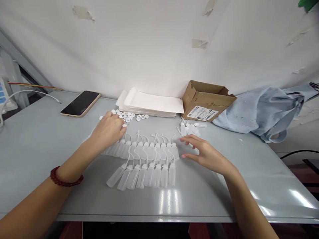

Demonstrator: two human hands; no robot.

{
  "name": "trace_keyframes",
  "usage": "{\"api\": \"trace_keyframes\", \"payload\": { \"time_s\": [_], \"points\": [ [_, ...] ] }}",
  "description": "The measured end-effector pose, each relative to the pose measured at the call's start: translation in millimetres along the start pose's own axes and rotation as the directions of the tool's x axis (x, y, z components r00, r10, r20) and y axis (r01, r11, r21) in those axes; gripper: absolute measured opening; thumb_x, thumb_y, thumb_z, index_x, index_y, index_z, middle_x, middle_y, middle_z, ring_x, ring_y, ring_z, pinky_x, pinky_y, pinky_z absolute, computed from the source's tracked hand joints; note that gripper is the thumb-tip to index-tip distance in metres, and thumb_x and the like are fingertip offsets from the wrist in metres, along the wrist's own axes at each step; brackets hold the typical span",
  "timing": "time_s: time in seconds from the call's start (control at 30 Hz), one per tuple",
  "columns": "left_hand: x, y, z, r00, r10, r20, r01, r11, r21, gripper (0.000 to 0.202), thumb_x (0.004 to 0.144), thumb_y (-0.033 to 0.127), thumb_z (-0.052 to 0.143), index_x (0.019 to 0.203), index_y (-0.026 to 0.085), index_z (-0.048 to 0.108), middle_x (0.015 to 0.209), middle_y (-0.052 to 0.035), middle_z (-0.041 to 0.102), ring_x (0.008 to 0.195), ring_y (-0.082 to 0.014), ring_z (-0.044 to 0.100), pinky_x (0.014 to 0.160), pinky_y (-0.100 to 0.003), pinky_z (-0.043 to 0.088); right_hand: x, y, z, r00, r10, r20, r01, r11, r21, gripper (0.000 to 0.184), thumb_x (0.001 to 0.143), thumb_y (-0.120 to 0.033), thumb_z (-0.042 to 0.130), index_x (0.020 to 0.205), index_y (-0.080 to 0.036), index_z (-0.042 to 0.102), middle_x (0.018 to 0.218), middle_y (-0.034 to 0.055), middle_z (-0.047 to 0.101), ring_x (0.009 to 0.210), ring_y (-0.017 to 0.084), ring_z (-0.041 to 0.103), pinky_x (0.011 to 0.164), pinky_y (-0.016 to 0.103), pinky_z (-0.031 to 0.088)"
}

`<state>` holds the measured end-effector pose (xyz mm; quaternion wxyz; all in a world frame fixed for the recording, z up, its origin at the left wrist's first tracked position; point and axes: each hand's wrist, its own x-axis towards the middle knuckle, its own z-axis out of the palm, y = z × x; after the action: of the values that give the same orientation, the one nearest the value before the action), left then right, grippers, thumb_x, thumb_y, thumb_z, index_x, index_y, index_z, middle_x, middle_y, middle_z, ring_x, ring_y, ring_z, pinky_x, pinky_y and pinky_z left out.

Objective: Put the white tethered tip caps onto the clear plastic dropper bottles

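Observation:
Several small translucent plastic bottles (147, 172) with tethered caps lie in two neat rows on the grey table (37, 142). My left hand (108, 129) rests at the left end of the back row, fingers curled down among loose white caps (129, 116); what its fingertips hold is hidden. My right hand (205, 154) hovers just right of the rows, fingers stretched out and apart, holding nothing. A small pile of loose bottles (190, 128) lies just beyond it.
A stack of white bags (152, 103) lies against the wall. An open cardboard box (206, 101) lies on its side at the back right, next to a pale blue cloth bag (264, 113). A phone (80, 103) lies face up at the back left, near cables.

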<state>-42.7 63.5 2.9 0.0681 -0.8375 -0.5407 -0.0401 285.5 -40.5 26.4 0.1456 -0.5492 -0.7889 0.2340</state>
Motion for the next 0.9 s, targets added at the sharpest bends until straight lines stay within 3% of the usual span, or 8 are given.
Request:
{"api": "trace_keyframes", "payload": {
  "time_s": [0.13,0.4,0.67,0.9],
  "points": [
    [-1,2,-0.9,1.0,0.006,-0.008,-0.006,1.0,-0.005,0.037,0.082,0.031,0.038,0.074,0.013,0.069,0.079,-0.0152,0.066,0.09,-0.0335,0.052,0.077,-0.041,0.043,3,5,0,0.987,0.096,-0.131,-0.112,0.986,-0.124,0.024,0.087,-0.026,0.057,0.109,-0.018,0.061,0.105,0.0085,0.063,0.088,0.022,0.063,0.075,0.038,0.053],
    [-1,4,-1.0,1.0,0.018,-0.025,-0.018,1.0,-0.003,0.038,0.083,0.032,0.038,0.075,0.012,0.069,0.079,-0.0153,0.067,0.089,-0.0331,0.053,0.079,-0.041,0.043,12,6,15,0.955,0.083,-0.285,-0.208,0.872,-0.443,0.024,0.085,-0.019,0.056,0.108,-0.014,0.06,0.102,0.0151,0.062,0.1,0.032,0.059,0.075,0.043,0.053],
    [-3,8,-6.3,1.0,0.015,-0.01,-0.015,1.0,-0.008,0.037,0.084,0.031,0.038,0.078,0.011,0.069,0.08,-0.0152,0.066,0.09,-0.033,0.053,0.079,-0.04,0.043,11,6,15,0.97,0.168,-0.173,-0.234,0.836,-0.497,0.034,0.087,-0.016,0.054,0.12,-0.015,0.056,0.107,0.0139,0.061,0.102,0.03,0.058,0.078,0.04,0.052],
    [-5,10,-6.1,0.999,0.014,-0.048,-0.019,0.995,-0.099,0.035,0.083,0.031,0.037,0.077,0.013,0.067,0.079,-0.0137,0.066,0.09,-0.0327,0.052,0.078,-0.042,0.044,12,-2,13,0.968,0.233,-0.097,-0.25,0.822,-0.511,0.032,0.089,-0.01,0.043,0.118,-0.016,0.058,0.106,0.0144,0.063,0.088,0.027,0.065,0.066,0.036,0.052]
  ]
}}
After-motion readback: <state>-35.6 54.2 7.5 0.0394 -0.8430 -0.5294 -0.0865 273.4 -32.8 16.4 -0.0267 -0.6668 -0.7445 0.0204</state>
